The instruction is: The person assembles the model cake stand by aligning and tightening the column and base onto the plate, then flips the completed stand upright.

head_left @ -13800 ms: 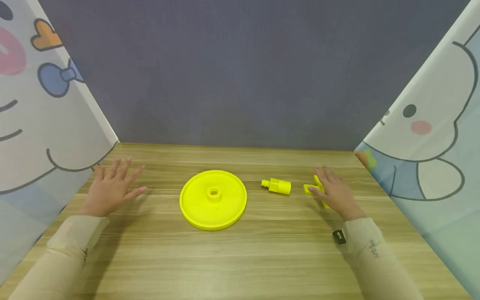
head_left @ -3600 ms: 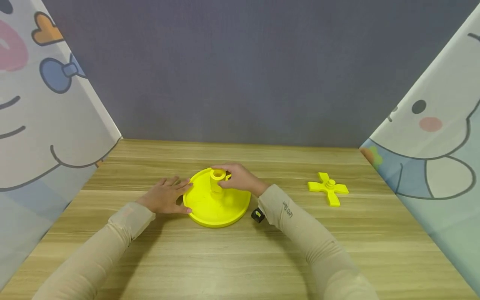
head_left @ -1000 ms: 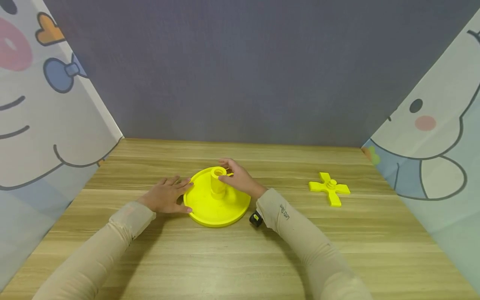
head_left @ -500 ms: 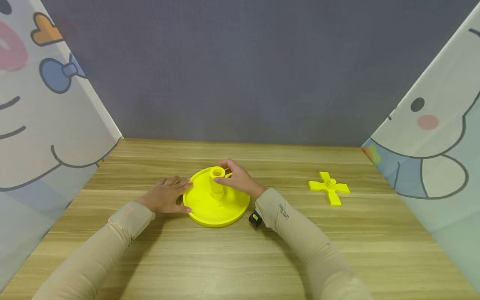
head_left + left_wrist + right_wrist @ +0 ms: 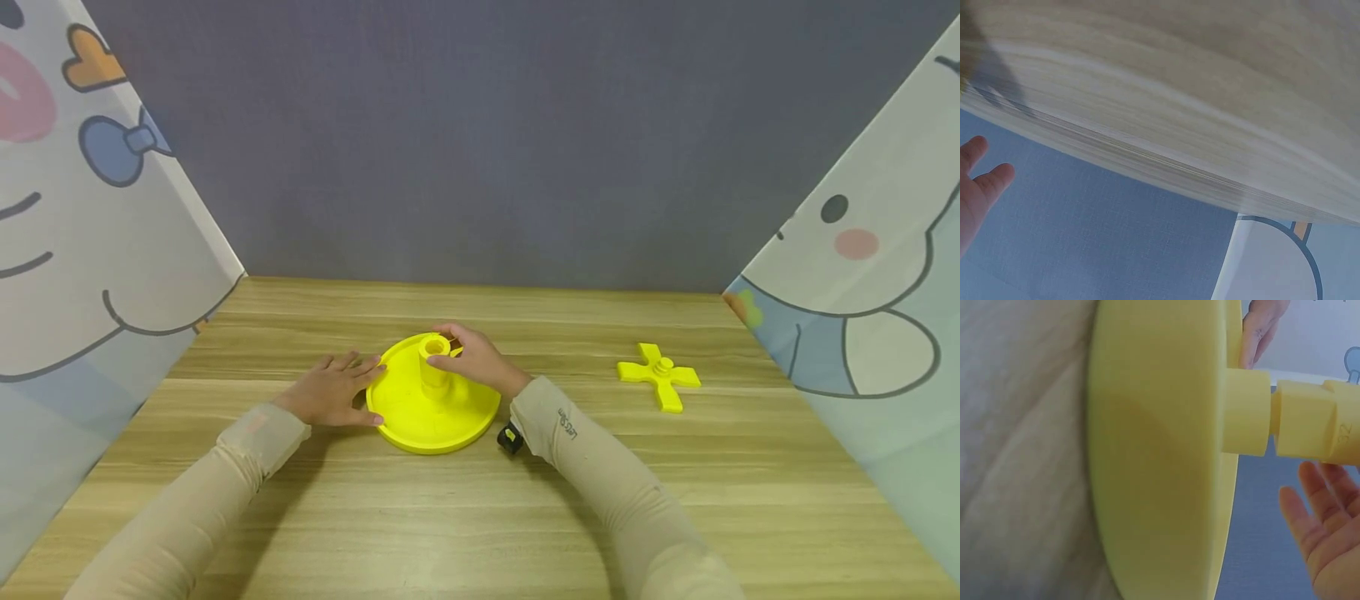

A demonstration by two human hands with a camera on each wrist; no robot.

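Note:
A yellow round base (image 5: 431, 446) with a raised rim lies flat on the table. Upright over its central hub stands a yellow threaded post (image 5: 433, 371) with a hollow top. In the right wrist view a narrow gap with the thread shows between post (image 5: 1307, 419) and hub (image 5: 1247, 412). My right hand (image 5: 480, 362) holds the post near its top between thumb and fingers. At the base's left rim rests my left hand (image 5: 330, 390), fingers spread and fairly straight. The left wrist view catches only a few fingertips (image 5: 997, 178).
To the right on the wooden table (image 5: 420, 533) lies a yellow cross-shaped piece (image 5: 660, 375), its round stub facing up. A black wrist camera (image 5: 511, 438) hangs under the right sleeve. A grey panel (image 5: 480, 142) closes off the back, with cartoon-printed side panels (image 5: 862, 250).
The post has gone from lying on the table to standing on the base's hub. Both hands have come in to the base. Over the last second the right fingers shift slightly round the post.

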